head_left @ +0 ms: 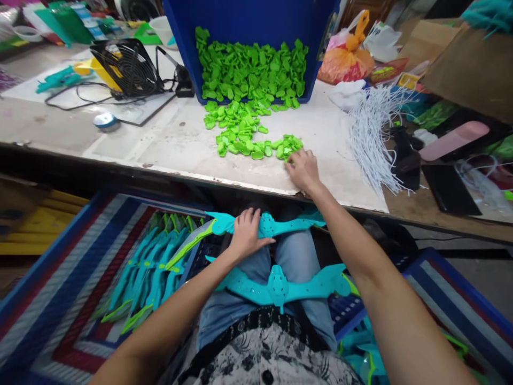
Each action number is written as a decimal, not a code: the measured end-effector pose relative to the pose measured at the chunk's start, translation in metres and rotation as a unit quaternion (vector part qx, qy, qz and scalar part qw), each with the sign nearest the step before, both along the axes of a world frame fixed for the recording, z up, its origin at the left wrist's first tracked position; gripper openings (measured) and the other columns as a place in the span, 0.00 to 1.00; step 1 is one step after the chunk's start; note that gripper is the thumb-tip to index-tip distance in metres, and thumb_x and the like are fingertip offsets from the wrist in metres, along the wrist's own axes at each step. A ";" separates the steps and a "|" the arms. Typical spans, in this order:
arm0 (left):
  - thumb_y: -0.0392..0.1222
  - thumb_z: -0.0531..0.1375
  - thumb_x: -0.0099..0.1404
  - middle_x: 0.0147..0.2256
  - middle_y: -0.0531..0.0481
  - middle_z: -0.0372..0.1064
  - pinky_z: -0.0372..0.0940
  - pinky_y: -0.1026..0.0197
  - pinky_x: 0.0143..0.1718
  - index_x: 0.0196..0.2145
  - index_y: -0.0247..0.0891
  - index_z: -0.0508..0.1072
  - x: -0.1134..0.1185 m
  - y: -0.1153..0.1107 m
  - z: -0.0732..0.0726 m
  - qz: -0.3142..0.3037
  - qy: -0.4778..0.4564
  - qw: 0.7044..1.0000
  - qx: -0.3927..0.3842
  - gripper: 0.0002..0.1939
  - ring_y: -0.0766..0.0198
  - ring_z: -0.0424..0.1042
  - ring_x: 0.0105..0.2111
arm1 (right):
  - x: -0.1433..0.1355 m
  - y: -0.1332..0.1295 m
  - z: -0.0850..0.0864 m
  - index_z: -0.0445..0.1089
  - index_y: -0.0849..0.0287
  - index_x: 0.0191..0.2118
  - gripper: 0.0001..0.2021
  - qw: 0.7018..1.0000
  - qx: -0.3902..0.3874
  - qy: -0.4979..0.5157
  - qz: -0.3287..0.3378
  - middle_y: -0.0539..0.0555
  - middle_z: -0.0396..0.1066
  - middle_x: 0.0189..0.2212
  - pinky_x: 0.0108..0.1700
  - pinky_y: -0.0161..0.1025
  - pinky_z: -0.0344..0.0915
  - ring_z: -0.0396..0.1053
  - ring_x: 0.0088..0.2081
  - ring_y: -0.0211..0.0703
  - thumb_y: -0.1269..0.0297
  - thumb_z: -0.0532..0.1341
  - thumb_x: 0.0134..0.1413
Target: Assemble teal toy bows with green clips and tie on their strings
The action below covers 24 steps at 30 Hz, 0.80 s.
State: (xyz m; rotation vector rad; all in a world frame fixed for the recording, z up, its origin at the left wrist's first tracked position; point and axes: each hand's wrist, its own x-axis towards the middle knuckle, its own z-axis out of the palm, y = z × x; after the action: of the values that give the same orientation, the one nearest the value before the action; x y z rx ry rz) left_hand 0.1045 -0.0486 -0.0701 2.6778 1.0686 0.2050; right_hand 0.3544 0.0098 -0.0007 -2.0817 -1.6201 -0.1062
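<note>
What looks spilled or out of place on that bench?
The small green plastic pieces have spilled out of the tipped blue bin across the table. The right hand touches the pile's near edge. The left hand holds a teal toy part on the lap. No damage visible.

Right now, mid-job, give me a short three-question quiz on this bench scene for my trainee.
1. True or false: the right hand rests on the table at the edge of the loose green pieces.
2. What does the left hand hold on the lap?
A. a teal plastic bow
B. the small fan
C. the white cords
3. What colour is the bin that the green pieces spill from?

Key: 1 true; 2 A; 3 blue.
</note>
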 end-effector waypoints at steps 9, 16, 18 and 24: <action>0.54 0.64 0.55 0.53 0.33 0.62 0.56 0.46 0.52 0.55 0.33 0.61 0.027 -0.001 0.005 -0.091 0.062 0.993 -0.033 0.36 0.44 0.60 0.53 | 0.063 -0.055 0.012 0.73 0.60 0.25 0.08 0.989 -0.078 0.117 -0.051 0.52 0.68 0.19 0.35 0.41 0.59 0.64 0.26 0.42 0.64 0.60 0.50; 0.43 0.54 0.64 0.51 0.32 0.66 0.59 0.54 0.51 0.56 0.26 0.61 0.057 0.028 0.033 -0.059 0.032 0.961 -0.268 0.25 0.49 0.66 0.51 | 0.038 -0.066 0.001 0.76 0.64 0.37 0.16 0.999 0.005 0.031 -0.044 0.59 0.70 0.32 0.49 0.50 0.59 0.66 0.40 0.49 0.55 0.60 0.51; 0.40 0.53 0.65 0.48 0.36 0.70 0.61 0.57 0.47 0.49 0.27 0.69 0.066 0.034 0.030 -0.012 -0.002 0.932 -0.361 0.18 0.52 0.69 0.47 | 0.030 -0.070 0.001 0.76 0.63 0.33 0.13 1.000 0.008 0.019 -0.021 0.60 0.69 0.31 0.50 0.53 0.59 0.65 0.41 0.52 0.57 0.60 0.52; 0.38 0.53 0.64 0.33 0.48 0.74 0.65 0.64 0.35 0.40 0.30 0.74 0.076 0.043 0.011 0.051 -0.088 0.841 -0.531 0.12 0.65 0.70 0.32 | -0.014 -0.119 -0.007 0.71 0.63 0.45 0.16 0.987 0.025 -0.016 0.159 0.61 0.71 0.45 0.49 0.48 0.60 0.64 0.46 0.50 0.58 0.55 0.60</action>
State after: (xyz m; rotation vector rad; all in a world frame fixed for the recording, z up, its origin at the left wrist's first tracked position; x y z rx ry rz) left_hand 0.1805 -0.0053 -0.0589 1.5673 0.8768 -0.1104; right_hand 0.3407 -0.1087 -0.0080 -1.7653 -1.9262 -0.0715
